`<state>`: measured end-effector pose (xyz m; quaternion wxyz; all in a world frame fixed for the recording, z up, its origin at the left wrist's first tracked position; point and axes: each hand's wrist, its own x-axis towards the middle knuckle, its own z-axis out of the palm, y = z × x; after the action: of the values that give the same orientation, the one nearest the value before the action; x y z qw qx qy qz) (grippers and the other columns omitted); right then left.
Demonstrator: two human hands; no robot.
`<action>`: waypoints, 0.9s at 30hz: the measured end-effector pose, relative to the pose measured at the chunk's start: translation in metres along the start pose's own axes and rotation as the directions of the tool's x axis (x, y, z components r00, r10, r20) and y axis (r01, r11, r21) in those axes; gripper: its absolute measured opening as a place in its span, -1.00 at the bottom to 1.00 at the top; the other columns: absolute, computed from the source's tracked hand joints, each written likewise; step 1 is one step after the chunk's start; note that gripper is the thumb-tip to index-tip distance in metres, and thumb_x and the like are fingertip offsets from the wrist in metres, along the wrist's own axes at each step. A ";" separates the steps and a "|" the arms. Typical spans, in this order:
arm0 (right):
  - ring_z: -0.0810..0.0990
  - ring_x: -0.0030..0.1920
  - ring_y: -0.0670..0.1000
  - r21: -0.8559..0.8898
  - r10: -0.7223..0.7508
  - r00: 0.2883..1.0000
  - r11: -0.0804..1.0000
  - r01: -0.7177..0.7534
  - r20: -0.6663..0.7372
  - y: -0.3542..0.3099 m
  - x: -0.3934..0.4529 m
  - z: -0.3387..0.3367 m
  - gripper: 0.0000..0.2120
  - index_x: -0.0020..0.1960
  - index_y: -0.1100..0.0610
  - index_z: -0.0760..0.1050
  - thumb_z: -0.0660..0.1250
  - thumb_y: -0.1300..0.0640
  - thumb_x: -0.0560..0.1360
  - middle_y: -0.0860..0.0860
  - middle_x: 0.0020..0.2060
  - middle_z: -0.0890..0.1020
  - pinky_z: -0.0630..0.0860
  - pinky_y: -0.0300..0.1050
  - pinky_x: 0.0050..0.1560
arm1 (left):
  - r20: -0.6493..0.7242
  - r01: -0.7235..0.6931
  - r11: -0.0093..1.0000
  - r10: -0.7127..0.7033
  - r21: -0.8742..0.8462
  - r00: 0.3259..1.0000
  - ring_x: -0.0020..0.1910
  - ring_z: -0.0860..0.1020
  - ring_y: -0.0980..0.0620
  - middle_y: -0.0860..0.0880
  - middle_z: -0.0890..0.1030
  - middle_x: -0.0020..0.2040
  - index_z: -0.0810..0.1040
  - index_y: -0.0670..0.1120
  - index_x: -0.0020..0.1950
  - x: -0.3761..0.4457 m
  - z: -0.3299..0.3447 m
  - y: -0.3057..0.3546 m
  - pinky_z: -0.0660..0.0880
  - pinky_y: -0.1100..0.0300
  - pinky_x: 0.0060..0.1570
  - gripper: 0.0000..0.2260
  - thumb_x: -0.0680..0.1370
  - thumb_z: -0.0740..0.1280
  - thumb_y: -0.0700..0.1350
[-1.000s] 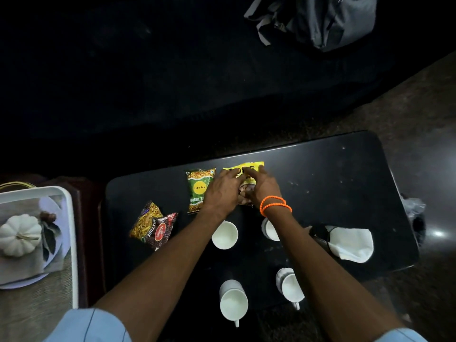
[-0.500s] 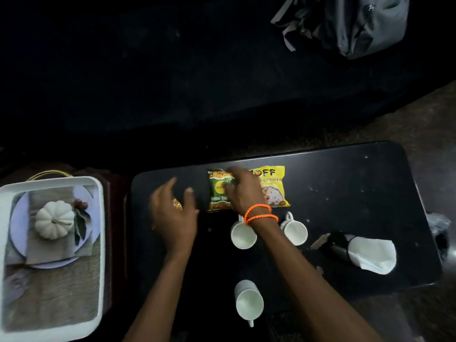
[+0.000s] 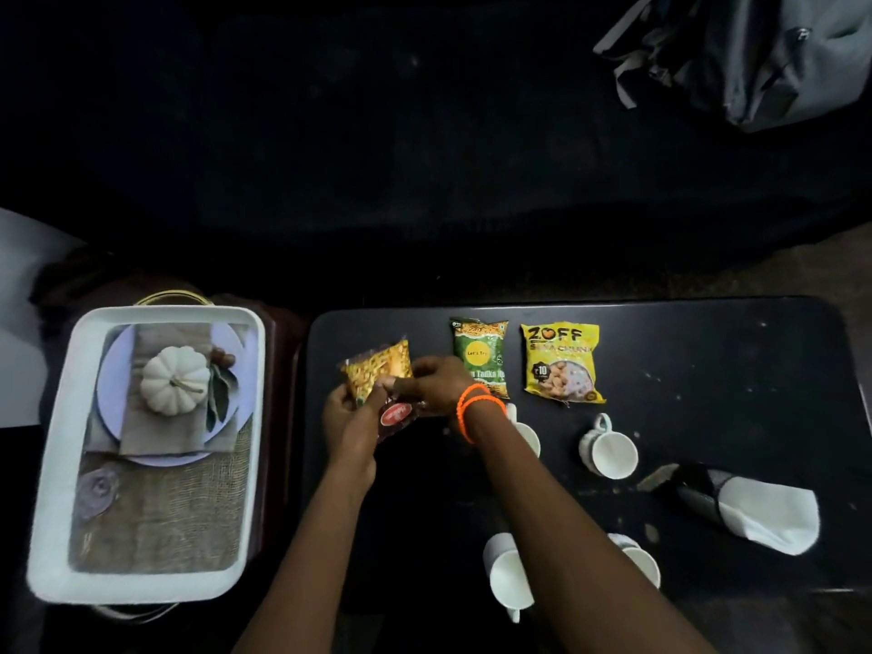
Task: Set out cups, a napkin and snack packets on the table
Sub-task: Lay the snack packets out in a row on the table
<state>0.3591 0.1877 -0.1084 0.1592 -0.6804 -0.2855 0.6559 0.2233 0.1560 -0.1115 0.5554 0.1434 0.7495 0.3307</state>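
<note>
On the black table (image 3: 708,370), a green snack packet (image 3: 480,354) and a yellow snack packet (image 3: 560,361) lie side by side at the far edge. My left hand (image 3: 349,417) and my right hand (image 3: 436,387), which wears orange bands, both grip a brown-and-red mixture packet (image 3: 380,370) near the table's left end. Several white cups stand on the table: one (image 3: 608,448) right of my right wrist, one partly hidden behind it (image 3: 528,434), two near the front (image 3: 505,571) (image 3: 639,561). A white napkin (image 3: 764,514) in a dark holder lies at the right.
A white tray (image 3: 52,512) sits left of the table, holding a plate, cloth and a white pumpkin (image 3: 172,380). A grey backpack (image 3: 755,54) lies far back at the right. The floor shows beyond the table's right edge.
Both hands left the yellow packet and went left. The left hand reached the mixture packet first, then the right joined it; both now hold it.
</note>
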 end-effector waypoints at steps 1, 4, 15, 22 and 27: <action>0.72 0.10 0.17 0.069 -0.017 1.000 0.997 0.016 0.012 -0.003 -0.005 -0.010 -0.42 0.22 0.24 0.62 0.64 -0.04 0.33 0.14 0.08 0.73 0.66 0.13 0.15 | 0.027 -0.075 0.996 0.074 0.042 0.997 -0.02 0.69 0.00 -0.09 0.71 0.15 0.54 -0.12 0.34 -0.002 0.004 0.007 0.60 0.16 -0.16 -0.58 0.52 0.55 -0.10; 0.73 -0.01 0.11 0.191 -0.111 0.994 0.976 0.110 -0.005 -0.008 -0.017 -0.049 -0.50 0.25 0.25 0.60 0.61 0.07 0.40 0.17 0.07 0.73 0.70 0.00 -0.02 | 0.176 -0.237 0.966 0.216 0.108 0.960 -0.02 0.68 0.20 0.07 0.68 0.10 0.51 0.01 0.31 -0.014 0.031 0.031 0.60 0.33 -0.18 -0.56 0.49 0.58 -0.08; 0.75 -0.11 0.09 0.492 -0.031 0.912 0.834 0.248 -0.408 0.072 -0.070 -0.263 -0.67 0.24 0.27 0.60 0.37 0.46 0.50 0.22 0.07 0.70 0.72 -0.02 -0.14 | 0.769 -0.809 0.371 0.294 0.456 0.568 0.36 0.53 -0.08 -0.09 0.54 0.40 0.52 -0.03 0.46 -0.067 0.201 0.029 0.50 0.03 0.33 -0.51 0.54 0.49 -0.01; 0.62 0.25 0.15 -0.088 0.047 0.823 0.989 -0.118 -0.567 0.116 -0.062 -0.320 -0.30 0.50 0.21 0.39 0.57 0.24 0.42 0.19 0.34 0.58 0.49 -0.18 0.19 | 0.872 -0.885 -0.133 0.286 0.446 0.397 0.54 0.34 -0.13 -0.07 0.37 0.57 0.42 0.07 0.55 -0.060 0.239 0.007 0.34 -0.05 0.45 -0.45 0.56 0.44 -0.03; 0.36 0.51 0.18 -0.383 -0.178 0.830 0.923 -0.046 -0.528 0.127 -0.057 -0.297 -0.21 0.54 -0.07 0.35 0.59 0.19 0.40 0.12 0.57 0.28 0.33 0.01 0.51 | 0.885 -0.850 -0.254 0.191 0.462 0.424 0.65 0.19 -0.13 -0.06 0.23 0.68 0.31 0.12 0.63 -0.047 0.225 -0.013 0.22 -0.07 0.55 -0.36 0.57 0.44 0.05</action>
<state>0.6748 0.1007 -0.1108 0.1230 -0.8478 -0.3724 0.3569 0.4503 0.1953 -0.1224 0.2544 0.8711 0.4142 -0.0702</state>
